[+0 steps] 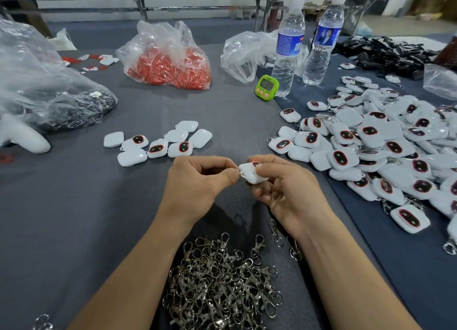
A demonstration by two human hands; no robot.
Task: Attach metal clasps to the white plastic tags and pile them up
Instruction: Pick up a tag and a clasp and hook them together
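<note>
Grey counter (74, 206), centre-left of the frame: a small cluster of loose white tags (158, 141) lies flat. Centre: left hand (197, 181), grip closed, thumb and forefinger pinching a metal clasp ring (238, 171) at the corner of one white tag (249, 172). Right hand (289, 188), grip curled round that tag, held above the counter. Lower centre: heap of metal clasps (217, 285). Right side: large pile of tags (385, 144), several with clasps visibly attached.

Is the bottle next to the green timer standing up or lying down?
Standing up: the bottle rests on its base, white cap on top.
</note>
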